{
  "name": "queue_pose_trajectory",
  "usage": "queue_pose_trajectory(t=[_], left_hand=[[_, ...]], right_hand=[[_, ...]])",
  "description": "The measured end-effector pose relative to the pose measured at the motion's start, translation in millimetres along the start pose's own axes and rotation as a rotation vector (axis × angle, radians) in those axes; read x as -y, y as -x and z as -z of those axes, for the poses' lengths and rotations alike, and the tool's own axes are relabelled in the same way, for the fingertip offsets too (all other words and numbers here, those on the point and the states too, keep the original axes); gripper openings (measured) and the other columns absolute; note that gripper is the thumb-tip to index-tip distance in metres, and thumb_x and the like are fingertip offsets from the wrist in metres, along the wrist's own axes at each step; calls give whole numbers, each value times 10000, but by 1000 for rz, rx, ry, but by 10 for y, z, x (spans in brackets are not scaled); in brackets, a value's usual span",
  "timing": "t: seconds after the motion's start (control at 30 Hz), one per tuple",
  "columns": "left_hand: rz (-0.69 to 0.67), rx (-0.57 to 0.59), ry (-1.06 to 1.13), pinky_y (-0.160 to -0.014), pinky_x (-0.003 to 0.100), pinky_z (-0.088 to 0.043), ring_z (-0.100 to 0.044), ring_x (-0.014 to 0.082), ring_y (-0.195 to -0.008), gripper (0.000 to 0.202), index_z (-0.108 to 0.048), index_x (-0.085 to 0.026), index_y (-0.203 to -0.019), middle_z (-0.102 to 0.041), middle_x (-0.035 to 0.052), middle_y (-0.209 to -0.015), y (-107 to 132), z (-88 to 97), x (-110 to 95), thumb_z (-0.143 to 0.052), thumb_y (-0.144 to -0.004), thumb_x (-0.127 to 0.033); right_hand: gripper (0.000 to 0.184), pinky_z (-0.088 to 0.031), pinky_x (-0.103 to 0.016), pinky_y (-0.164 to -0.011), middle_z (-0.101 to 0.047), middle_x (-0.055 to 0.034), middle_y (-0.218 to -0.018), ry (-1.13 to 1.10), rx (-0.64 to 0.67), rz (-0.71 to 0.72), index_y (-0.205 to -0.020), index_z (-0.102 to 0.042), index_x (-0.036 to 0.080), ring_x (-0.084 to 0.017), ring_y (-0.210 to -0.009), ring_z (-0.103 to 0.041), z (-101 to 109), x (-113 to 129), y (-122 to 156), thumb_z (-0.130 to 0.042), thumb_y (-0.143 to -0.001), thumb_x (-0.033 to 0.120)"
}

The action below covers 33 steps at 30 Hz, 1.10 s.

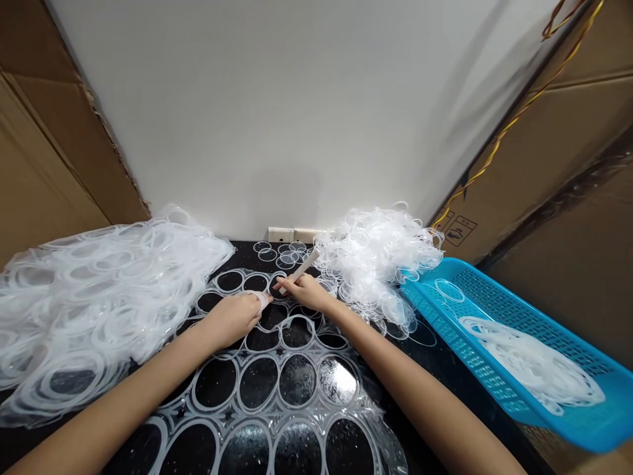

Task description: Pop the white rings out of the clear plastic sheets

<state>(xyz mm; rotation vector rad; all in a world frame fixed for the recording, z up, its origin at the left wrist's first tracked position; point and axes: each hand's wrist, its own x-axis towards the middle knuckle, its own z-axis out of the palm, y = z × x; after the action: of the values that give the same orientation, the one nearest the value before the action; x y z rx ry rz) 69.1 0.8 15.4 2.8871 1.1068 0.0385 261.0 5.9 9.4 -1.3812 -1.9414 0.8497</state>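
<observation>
My left hand (237, 318) is closed, with whitish translucent plastic (260, 300) at its thumb and finger, apparently rings. My right hand (309, 291) grips a flat, pale stick (305, 265) that slants up and to the right. Both hands nearly meet over a clear sheet of joined rings (258, 382), laid flat on the black table (237, 251). The sheet's far part is partly hidden by the hands. Several loose thin discs or rings (291, 257) lie just beyond them.
A broad stack of ring sheets (99, 290) covers the left. Tangled clear scraps (376, 257) heap up at the back right. A blue basket (475, 369) holds a bundle of white rings (534, 359). Cardboard (54, 132) and a white wall (277, 112) enclose the table.
</observation>
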Motion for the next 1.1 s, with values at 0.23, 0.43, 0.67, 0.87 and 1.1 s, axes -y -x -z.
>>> queue_pose_trajectory(t=[0.23,0.43,0.67,0.87,1.1], left_hand=[[-49,1,-138,-846,349,-445,-552,238,-1030,376,-509,-104,-1168,-578,152,-1140,15,-43,-98,-350,-830,-139],[-35,-12,-221,-863,375,-434,-543,262,-1046,399,-475,-35,-1195,-566,204,-1147,22,-76,-175,-345,-828,-117],[-4,-24,-248,-819,364,-454,-568,255,-1002,409,-457,-29,-1204,-569,204,-1144,30,-113,-217,-347,-815,-92],[16,-18,-219,-776,360,-466,-592,257,-929,381,-500,-23,-1147,-608,195,-1055,33,-74,-225,-347,-807,-102],[20,-36,-110,-894,381,-416,-520,261,-1085,422,-470,-52,-1194,-527,197,-1213,58,-58,-206,-335,-797,-94]], right_hand=[[308,-422,-238,-668,-655,-56,-731,88,-33,41,-847,-680,128,-153,-713,-601,-68,12,17,-423,-874,296],[316,-411,-246,-713,-667,-78,-865,147,-43,104,-866,-668,123,-176,-812,-599,-92,34,57,-398,-889,286],[342,-414,-230,-682,-668,-80,-860,197,-50,130,-886,-653,119,-162,-791,-605,-100,7,47,-366,-907,304],[253,-375,-284,-771,-655,-90,-902,375,9,294,-921,-639,141,-176,-861,-567,-151,70,82,-402,-899,228],[221,-361,-413,-905,-653,-136,-968,617,-75,405,-1029,-609,112,-201,-921,-583,-54,-41,2,-468,-863,148]])
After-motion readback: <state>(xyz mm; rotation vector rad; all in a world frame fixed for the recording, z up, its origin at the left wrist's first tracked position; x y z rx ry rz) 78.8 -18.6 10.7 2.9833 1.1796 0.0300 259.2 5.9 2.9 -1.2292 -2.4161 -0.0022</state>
